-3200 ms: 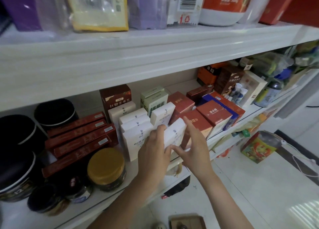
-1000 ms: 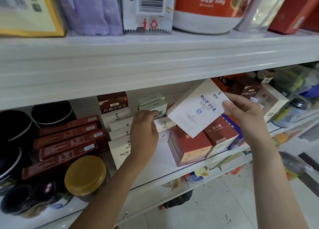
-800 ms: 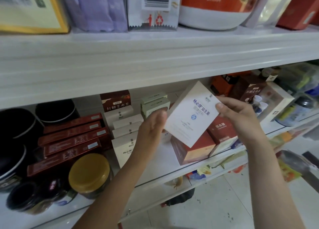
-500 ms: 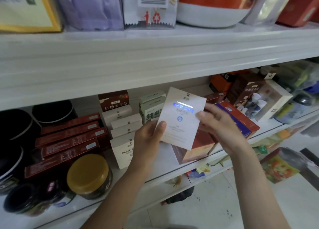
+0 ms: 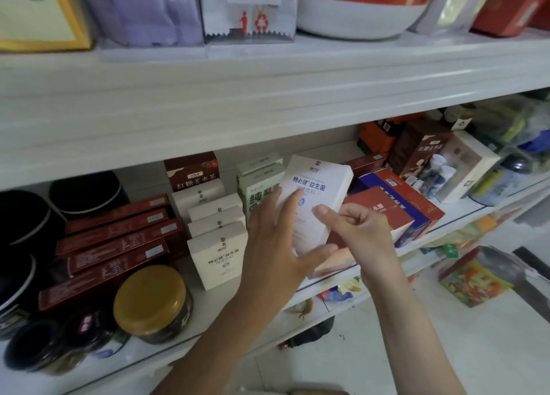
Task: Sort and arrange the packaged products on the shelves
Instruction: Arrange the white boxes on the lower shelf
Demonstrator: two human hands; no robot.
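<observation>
The right hand [image 5: 361, 231] has a narrow grip: thumb and curled fingers pinch the right edge of the white box [image 5: 317, 186]. They hold it upright, slightly tilted, with its printed face outward, in the air just in front of the shelf [image 5: 202, 314]. The left hand [image 5: 273, 246] has a wide grip, its fingers straight and spread flat on the box's face and its thumb under the lower corner. That looks like steadying and steering rather than carrying, probably to square the box before it joins its own kind. Just to the left, four matching white boxes [image 5: 218, 251] stand in single file from front to back, labels forward, so the held one makes five. The space beside that file seems the likely slot, though the hands hide most of it. Behind the box stand two green-and-white cartons [image 5: 257, 183], one in front of the other. Further left, four long red boxes [image 5: 119, 246] lie flat side by side, and one gold-lidded jar [image 5: 150, 295] sits at the shelf's front.
</observation>
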